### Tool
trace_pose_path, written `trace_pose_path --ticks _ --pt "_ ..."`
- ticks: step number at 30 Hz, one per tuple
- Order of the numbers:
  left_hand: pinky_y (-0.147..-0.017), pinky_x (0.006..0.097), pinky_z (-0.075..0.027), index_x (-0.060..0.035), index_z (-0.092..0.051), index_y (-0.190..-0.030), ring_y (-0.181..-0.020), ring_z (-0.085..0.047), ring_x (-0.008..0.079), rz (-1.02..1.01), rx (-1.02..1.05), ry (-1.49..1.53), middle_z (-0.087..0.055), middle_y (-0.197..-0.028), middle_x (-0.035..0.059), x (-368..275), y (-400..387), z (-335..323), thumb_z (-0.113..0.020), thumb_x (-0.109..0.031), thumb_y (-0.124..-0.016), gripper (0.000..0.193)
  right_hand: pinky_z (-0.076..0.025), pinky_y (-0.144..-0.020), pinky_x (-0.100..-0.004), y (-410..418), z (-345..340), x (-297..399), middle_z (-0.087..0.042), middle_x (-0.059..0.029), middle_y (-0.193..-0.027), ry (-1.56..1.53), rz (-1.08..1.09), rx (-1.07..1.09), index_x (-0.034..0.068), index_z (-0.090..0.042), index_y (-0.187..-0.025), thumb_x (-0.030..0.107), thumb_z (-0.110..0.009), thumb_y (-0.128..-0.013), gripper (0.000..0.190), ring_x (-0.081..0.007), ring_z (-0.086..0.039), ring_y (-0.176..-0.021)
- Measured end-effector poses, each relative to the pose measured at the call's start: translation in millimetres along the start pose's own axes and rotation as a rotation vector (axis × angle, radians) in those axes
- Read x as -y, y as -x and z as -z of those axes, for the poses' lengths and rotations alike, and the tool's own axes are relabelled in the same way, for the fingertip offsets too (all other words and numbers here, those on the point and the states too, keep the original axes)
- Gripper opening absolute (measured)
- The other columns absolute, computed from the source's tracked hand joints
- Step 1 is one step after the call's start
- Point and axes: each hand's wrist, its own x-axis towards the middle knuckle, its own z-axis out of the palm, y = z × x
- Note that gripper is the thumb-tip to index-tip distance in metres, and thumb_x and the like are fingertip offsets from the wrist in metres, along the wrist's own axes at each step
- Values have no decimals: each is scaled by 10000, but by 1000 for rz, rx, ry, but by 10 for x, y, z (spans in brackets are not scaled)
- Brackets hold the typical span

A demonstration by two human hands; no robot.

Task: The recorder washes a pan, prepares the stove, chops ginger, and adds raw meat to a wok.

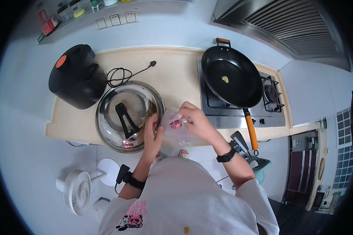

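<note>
My right hand (195, 120) pinches the rim of a clear plastic bag (179, 138) at the counter's front edge. Inside the bag's mouth shows some reddish, meat-like food (176, 124). My left hand (153, 139) is over the right rim of a large glass lid (108, 123), fingers apart and nothing seen in them; whether it touches the lid or bag I cannot tell. The lid has a steel rim and an upright black handle (125, 120); what lies beneath it is unclear. Right of the bag, a black wok (238, 85) holds a small yellowish piece (225, 79).
The wok rests on a gas stove (223, 120), its orange handle (251, 132) jutting past the front edge. A black kitchen appliance (76, 77) and its coiled cord (120, 77) occupy the left counter. A range hood (282, 26) overhangs the right; a white fan (78, 192) stands below left.
</note>
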Motion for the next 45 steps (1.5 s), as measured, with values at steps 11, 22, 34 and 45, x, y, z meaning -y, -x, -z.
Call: trace_pose_path --ticks 11,22,34,45 --pt "-885 299 -426 10 -517 -1181 -1009 -547 170 354 217 852 -582 -1097 100 -230 -178 -161 -505 -173 -891 344 -377 -586 -235 -383 828 1337 -513 -81 -834 -66 304 -104 -5 -557 -800 16 -595 -712 98 -147 -472 -673" --pt "-523 243 -416 -47 -559 -821 -568 -515 97 211 -706 33 -517 -630 16 345 -543 2606 -500 -139 -901 135 -309 -522 -164 -494 1681 2273 -390 -21 -802 -340 528 -159 53 -418 -959 169 -540 -883 184 -54 -378 -631" --pt "-988 398 -363 63 -363 -1293 -1074 -531 359 131 -1008 -1060 -527 -1196 231 1376 -777 3797 -602 -242 -845 592 -356 -513 -188 -513 1819 2243 -507 -27 -710 122 324 -418 -2 -529 -885 211 -525 -873 214 -67 -478 -581" --pt "-963 393 -411 -7 -404 -1281 -1088 -534 263 614 598 1249 -495 -1269 129 -1229 -1102 -664 -337 -417 -959 526 -445 -495 -226 -736 2042 1804 -570 -39 -649 186 213 -454 -35 -552 -775 40 -530 -859 115 -88 -556 -555"
